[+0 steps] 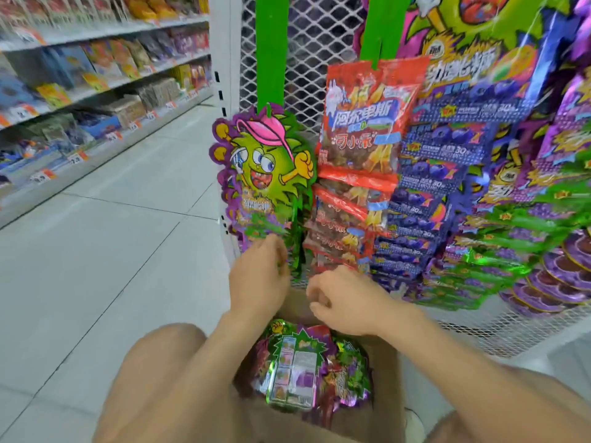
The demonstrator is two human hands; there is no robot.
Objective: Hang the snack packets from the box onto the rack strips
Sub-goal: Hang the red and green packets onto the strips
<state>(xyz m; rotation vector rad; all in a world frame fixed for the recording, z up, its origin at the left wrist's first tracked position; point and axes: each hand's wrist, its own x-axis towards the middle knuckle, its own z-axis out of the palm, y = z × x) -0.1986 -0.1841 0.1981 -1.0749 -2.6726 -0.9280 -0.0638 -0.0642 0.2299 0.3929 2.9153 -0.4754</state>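
Note:
A cardboard box (385, 372) sits between my knees, holding several green and purple snack packets (294, 369). Two green rack strips hang on the mesh panel. The left strip (271, 52) carries a stack of green-monster packets (265, 167). The right strip (383, 24) carries red packets (367, 119). My left hand (260, 276) reaches up to the bottom of the monster stack, its fingers curled on the lowest packet's edge. My right hand (343, 298) hovers over the box below the red packets, fingers curled in; whether it holds anything is hidden.
Blue and purple packets (447, 174) fill the rack to the right, over a wire mesh basket (499, 330). Store shelves (96, 100) line the aisle at left across a tiled floor (112, 251). My bare knees flank the box.

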